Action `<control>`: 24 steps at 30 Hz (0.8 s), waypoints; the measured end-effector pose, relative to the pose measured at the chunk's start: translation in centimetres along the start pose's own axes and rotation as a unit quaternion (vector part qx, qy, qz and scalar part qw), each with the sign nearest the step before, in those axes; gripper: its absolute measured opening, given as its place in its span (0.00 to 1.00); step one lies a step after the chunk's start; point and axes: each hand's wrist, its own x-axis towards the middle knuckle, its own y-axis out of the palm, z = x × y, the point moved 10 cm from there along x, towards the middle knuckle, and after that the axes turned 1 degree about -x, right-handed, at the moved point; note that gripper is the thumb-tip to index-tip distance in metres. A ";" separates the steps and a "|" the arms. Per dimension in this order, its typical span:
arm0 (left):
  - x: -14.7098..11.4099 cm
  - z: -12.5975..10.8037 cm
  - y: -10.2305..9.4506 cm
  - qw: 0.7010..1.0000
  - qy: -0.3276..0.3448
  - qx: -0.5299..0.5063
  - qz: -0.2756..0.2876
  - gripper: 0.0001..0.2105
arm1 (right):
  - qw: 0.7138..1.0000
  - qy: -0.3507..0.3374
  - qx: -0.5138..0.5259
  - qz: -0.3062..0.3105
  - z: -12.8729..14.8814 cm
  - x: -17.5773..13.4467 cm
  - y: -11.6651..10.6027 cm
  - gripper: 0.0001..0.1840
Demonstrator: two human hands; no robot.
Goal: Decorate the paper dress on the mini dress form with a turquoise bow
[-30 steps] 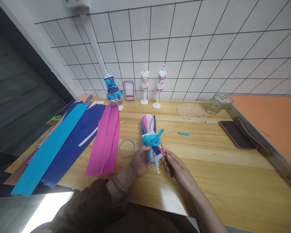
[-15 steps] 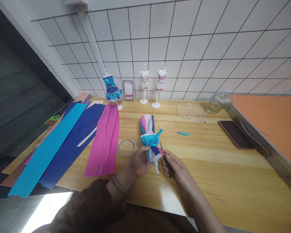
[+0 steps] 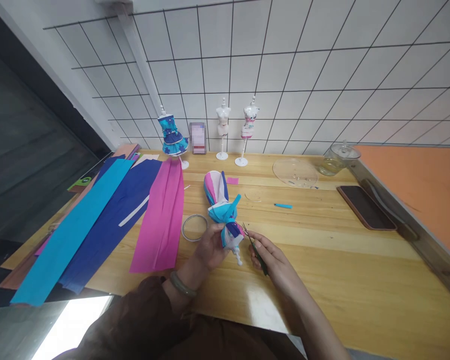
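In the head view my left hand (image 3: 211, 248) is closed around a small dress-form mannequin (image 3: 237, 255), tipped so its white neck end points toward me. It wears a paper dress (image 3: 225, 213) in turquoise, navy, pink and white, with a turquoise strip sticking up at the waist. My right hand (image 3: 270, 257) is closed on thread snips (image 3: 255, 250) with dark handles. Their thin, pointed blades are slightly apart and lie close to the bodice's pink edge; whether they touch it I cannot tell. A small pink scrap (image 3: 232, 180) lies beyond the dress.
Turquoise (image 3: 75, 225), navy (image 3: 108, 230) and pink paper strips (image 3: 161, 215) cover the left side. A tape ring (image 3: 195, 216) lies near my left hand. Mannequins (image 3: 222, 125) and a screen (image 3: 198, 138) stand at the back; a clear plate (image 3: 294, 172), jar (image 3: 332, 162) and phone (image 3: 365, 207) lie right.
The mannequin has shifted left and tilted, uncovering the pink scrap behind it. The snips' tips have moved slightly left, still beside the bodice, and their blades now show apart.
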 end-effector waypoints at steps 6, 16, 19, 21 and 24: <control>-0.3 -0.1 -0.1 0.999 0.002 -0.045 -0.026 0.08 | 0.989 0.065 0.127 0.031 -0.9 -0.4 1.4 0.26; -0.2 -4.2 -1.0 0.992 0.073 -0.073 -0.068 0.06 | 0.959 0.151 0.231 0.062 -2.7 -1.5 1.8 0.20; -0.4 -3.4 -0.2 0.998 0.025 -0.056 -0.028 0.08 | 0.962 0.137 0.230 0.049 -2.6 -1.1 1.6 0.22; -0.6 -2.2 0.4 0.999 -0.011 -0.052 -0.001 0.09 | 0.978 0.094 0.185 0.008 -1.9 -0.5 0.6 0.25; -1.0 -0.7 1.0 0.998 -0.045 -0.045 0.027 0.10 | 0.996 0.002 0.030 -0.079 0.2 -0.1 -1.2 0.27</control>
